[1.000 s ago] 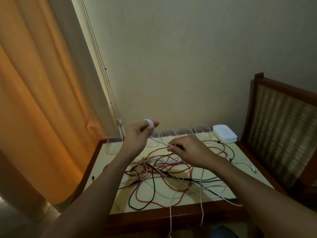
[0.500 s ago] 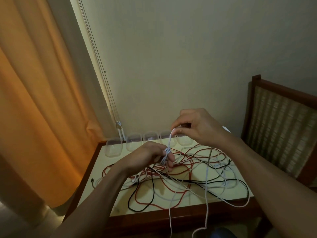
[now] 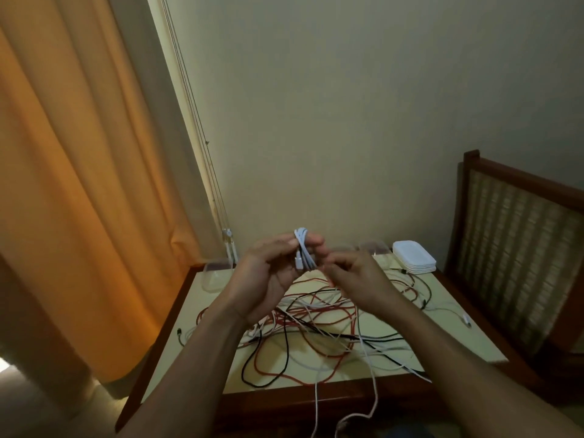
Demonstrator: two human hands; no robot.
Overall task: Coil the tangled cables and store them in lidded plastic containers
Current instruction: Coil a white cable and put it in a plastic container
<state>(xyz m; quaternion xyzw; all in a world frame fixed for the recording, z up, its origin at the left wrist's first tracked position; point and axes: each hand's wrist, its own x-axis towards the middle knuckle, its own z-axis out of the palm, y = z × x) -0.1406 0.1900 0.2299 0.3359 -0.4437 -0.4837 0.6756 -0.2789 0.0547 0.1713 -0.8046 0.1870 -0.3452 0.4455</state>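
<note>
White cable (image 3: 302, 251) is held up above the far half of the counter (image 3: 455, 335), wound into a few narrow loops with a small plug showing against the bundle. The left hand (image 3: 268, 273) has its fingers and thumb clenched round the loops. The right hand (image 3: 358, 281) is just beside them with its fingers curled in, but whether they pinch a strand I cannot tell.

Thin, round and smooth-jacketed, the cable looks light and limp, with enough spring to slip open if the loops are let go. It is probably best pinched across the middle of the bundle, with the free length fed through the other hand rather than pulled by the plug.

Below lies the tangle (image 3: 316, 330) of matte red, black and white strands crossing one another on the pale, smooth top, with some white ones hanging over the dark wooden near edge. A tug on one could drag the rest.

Along the far edge stand clear, round-cornered plastic containers (image 3: 216, 276), and a stack of white lids (image 3: 414, 259) sits far right. A chair (image 3: 518, 248) with a woven back stands to the right, and an orange curtain (image 3: 79, 184) hangs in soft folds on the left.
</note>
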